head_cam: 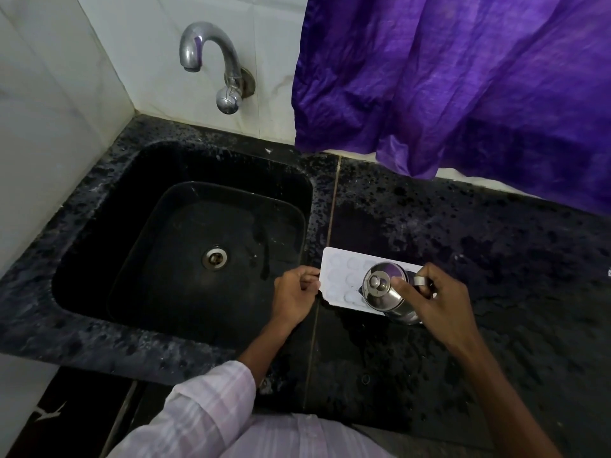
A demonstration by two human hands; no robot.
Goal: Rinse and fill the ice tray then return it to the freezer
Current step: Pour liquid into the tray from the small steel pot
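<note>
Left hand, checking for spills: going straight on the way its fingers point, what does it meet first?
The ice tray, whose left edge the left hand pinches; beyond it, probably the steel jug, though depth is unclear.

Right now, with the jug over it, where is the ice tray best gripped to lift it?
By the rim of its short ends, coming in from the sides. The ice tray lies flat on the counter, cups up, so a level hold seems safest. The left hand pinches its left end; the jug in the right hand covers the other.
</note>
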